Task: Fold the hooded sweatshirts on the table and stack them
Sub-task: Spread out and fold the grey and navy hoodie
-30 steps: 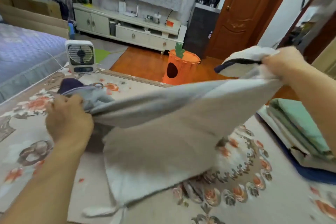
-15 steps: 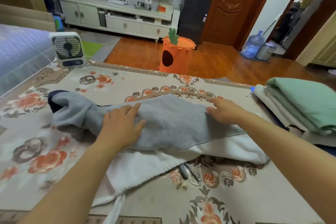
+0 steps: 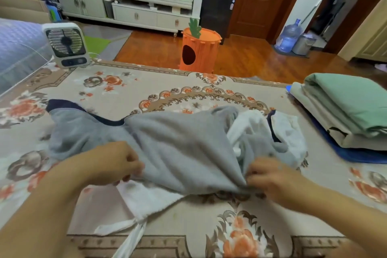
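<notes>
Sweatshirt (image 3: 178, 144), grey with white lining and dark trim, lies bunched across the middle of the floral table (image 3: 209, 226). Left hand (image 3: 113, 163) pinches the near edge of the sweatshirt on its left side, fingers curled into the fabric. Right hand (image 3: 270, 176) grips the near edge on its right side, fingers closed on a fold. Right of the sweatshirt sits a stack of folded clothes (image 3: 345, 111), green on top. Beyond its left end stands a small fan (image 3: 66, 45).
</notes>
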Demonstrator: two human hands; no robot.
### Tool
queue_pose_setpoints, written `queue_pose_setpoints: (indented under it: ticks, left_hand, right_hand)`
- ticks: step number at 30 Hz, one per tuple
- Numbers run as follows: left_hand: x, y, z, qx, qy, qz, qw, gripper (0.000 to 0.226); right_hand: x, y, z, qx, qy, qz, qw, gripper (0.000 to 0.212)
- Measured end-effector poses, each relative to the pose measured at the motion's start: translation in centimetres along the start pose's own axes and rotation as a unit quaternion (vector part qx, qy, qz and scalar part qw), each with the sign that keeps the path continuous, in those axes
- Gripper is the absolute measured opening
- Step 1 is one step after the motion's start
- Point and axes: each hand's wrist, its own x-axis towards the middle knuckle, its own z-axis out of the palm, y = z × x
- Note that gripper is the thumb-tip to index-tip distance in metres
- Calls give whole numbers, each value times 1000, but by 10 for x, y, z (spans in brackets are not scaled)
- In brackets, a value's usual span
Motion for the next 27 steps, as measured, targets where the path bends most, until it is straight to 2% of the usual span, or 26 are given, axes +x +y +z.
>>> queue_pose_setpoints:
  ticks: [1, 2, 3, 4, 5, 7, 8, 9, 11, 12, 14, 16, 17, 18, 20, 22, 23, 24, 25, 27]
  left_hand:
    - [-3, 4, 0, -53, 73, 11, 996, 36]
    - [-2, 11, 0, -97, 176, 28, 979, 34]
    - [5, 20, 1, -133, 270, 55, 952, 28]
    - [13, 29, 4, -158, 327, 84, 928, 19]
    - [23, 35, 9, -162, 348, 112, 916, 18]
    - [46, 40, 24, -82, 318, 156, 932, 51]
    - [58, 40, 32, -10, 302, 161, 940, 60]
    - [66, 43, 38, 57, 287, 158, 943, 58]
    - [72, 47, 42, 140, 255, 154, 944, 27]
    - [70, 48, 41, 148, 232, 162, 948, 12]
    - [56, 43, 32, 137, 159, 189, 959, 19]
    - [34, 28, 17, 44, 86, 189, 977, 21]
    - [23, 19, 10, -25, 80, 183, 979, 23]
    - [13, 11, 4, -95, 111, 181, 973, 25]
    - [0, 7, -2, -194, 229, 200, 933, 21]
    - [2, 20, 1, -213, 281, 237, 905, 28]
    - [6, 29, 6, -191, 272, 259, 907, 40]
    - [12, 39, 14, -146, 253, 275, 916, 53]
    - [21, 46, 25, -82, 229, 286, 927, 63]
    - [38, 55, 45, 57, 194, 280, 938, 70]
  right_hand:
    - [-17, -2, 7, 23, -88, 6, 996, 22]
    - [-26, -2, 6, 47, -141, 39, 988, 21]
    - [-25, -2, -2, 80, -157, 89, 980, 18]
    - [-19, -2, -12, 113, -144, 140, 973, 19]
    - [-10, -2, -21, 144, -95, 193, 966, 18]
    - [20, 3, -32, 177, 36, 302, 936, 17]
    - [41, 7, -34, 183, 67, 336, 921, 14]
    - [62, 7, -35, 204, 69, 357, 909, 13]
    - [96, 4, -31, 277, 18, 364, 889, 17]
    - [108, -2, -26, 301, -17, 352, 886, 18]
    - [121, -19, -19, 281, -39, 298, 911, 10]
    - [114, -41, -11, 194, 18, 193, 962, 14]
    - [105, -53, -8, 147, 28, 128, 981, 14]
    - [93, -64, -5, 111, 20, 58, 992, 15]
    - [67, -83, -2, 94, -68, -63, 991, 31]
    - [50, -92, -2, 116, -163, -109, 974, 33]
    - [49, -91, -6, 160, -166, -89, 969, 36]
    - [52, -86, -11, 210, -134, -38, 968, 38]
    - [59, -78, -15, 248, -75, 26, 966, 37]
    - [79, -51, -21, 230, 65, 137, 961, 35]
